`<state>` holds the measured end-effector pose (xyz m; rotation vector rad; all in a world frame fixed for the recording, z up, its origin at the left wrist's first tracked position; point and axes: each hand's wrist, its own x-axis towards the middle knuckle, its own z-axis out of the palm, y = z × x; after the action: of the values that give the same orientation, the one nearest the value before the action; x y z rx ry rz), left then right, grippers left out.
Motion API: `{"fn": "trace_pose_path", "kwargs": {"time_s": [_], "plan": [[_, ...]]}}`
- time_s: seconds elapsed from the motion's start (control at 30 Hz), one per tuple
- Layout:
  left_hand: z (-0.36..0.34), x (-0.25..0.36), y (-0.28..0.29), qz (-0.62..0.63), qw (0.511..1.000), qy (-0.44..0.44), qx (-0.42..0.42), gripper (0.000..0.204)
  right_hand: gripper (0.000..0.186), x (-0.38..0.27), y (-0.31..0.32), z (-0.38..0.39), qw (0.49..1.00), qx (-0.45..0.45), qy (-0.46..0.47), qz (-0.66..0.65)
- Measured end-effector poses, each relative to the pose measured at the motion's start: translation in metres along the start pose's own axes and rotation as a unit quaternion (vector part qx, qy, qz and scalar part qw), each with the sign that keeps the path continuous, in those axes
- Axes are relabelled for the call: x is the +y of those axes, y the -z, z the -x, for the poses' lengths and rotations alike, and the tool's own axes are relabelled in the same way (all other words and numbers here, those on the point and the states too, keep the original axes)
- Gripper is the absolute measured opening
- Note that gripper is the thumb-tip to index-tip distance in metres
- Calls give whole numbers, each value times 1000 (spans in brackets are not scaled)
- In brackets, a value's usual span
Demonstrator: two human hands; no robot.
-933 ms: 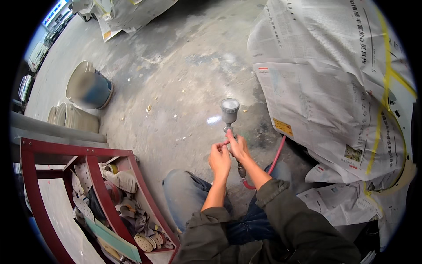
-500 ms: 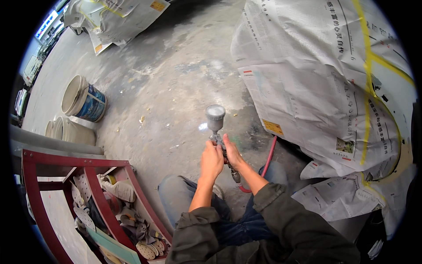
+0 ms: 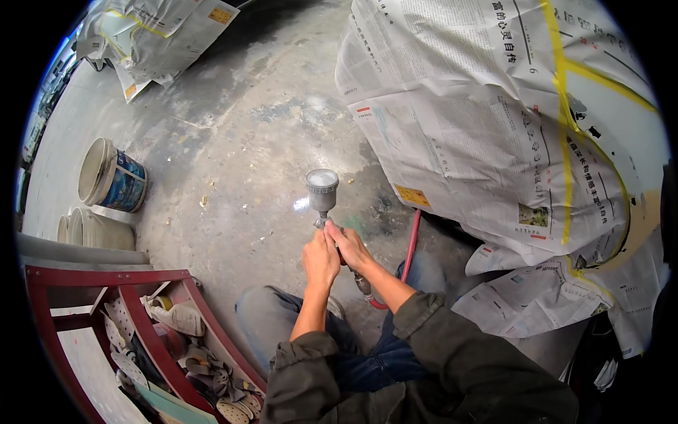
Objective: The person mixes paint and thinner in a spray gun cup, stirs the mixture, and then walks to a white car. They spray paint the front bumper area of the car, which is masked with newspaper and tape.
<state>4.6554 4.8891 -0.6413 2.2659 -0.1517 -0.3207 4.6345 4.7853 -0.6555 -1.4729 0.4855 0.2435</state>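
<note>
A metal spray gun with an upright gray cup is held out in front of me, over the floor between my bent knees. My left hand is closed round its upper body from the left. My right hand grips it from the right, thumb up near the cup's neck and touching my left hand. Much of the gun's body is hidden by my fingers. Below my hands a metal coupling joins a red hose that runs to the right, under a paper-masked panel.
Newspaper sheeting with yellow tape covers a large body at right; another covered shape stands at back left. At left are a bucket, more pails and a red rack of pads and tools on the gray concrete floor.
The surroundings have shifted leftward in the view. Both hands have moved left in the picture with the gun, and my fingers have changed position on its body, now bunched closer together.
</note>
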Motion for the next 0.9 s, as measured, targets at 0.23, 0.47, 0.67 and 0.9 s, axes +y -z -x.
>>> {"fn": "trace_pose_path", "kwargs": {"time_s": [0.23,0.47,0.67,0.9], "plan": [[3,4,-9,0,998,46,45,45,71,4,-1,-4,998,55,5,28],[16,-10,-25,9,994,112,2,49,77,28,-3,-25,986,108,-32,120],[30,-13,-34,-49,970,193,-142,38,78,61,-1,-63,978,145,-90,122],[26,-19,-35,-56,963,197,-172,34,77,46,-11,-64,986,63,-157,-1]]}}
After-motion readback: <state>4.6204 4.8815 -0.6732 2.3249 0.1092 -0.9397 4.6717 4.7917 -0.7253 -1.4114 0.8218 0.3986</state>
